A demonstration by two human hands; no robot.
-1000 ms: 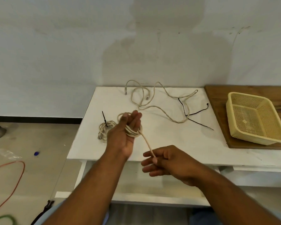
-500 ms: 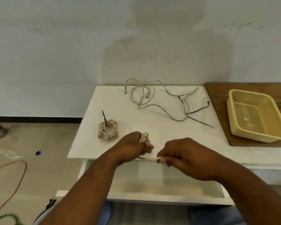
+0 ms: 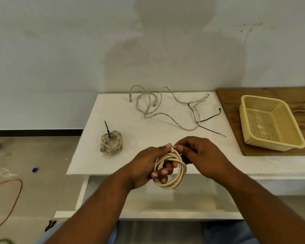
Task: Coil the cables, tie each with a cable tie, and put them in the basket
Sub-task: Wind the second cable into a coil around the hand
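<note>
head view: the left hand (image 3: pixel 146 164) now grips a full coil (image 3: pixel 166 186) at the table (image 3: pixel 99 161) edge. the tail that ran loose a second ago is wound in, and the right hand (image 3: pixel 201 154) pinches its end. tying looks next; black ties (image 3: pixel 208 118) lie near the basket (image 3: pixel 271 146).

Open middle, crowded edges
The counter (image 3: pixel 148 131) lies bare across its middle; a tied coil (image 3: pixel 111 143) blocks the left, loose cable (image 3: pixel 203 98) and black ties (image 3: pixel 209 116) the back, the basket (image 3: pixel 271 146) on its wooden board (image 3: pixel 236 103) the right, a held coil (image 3: pixel 173 184) the near edge.
</note>
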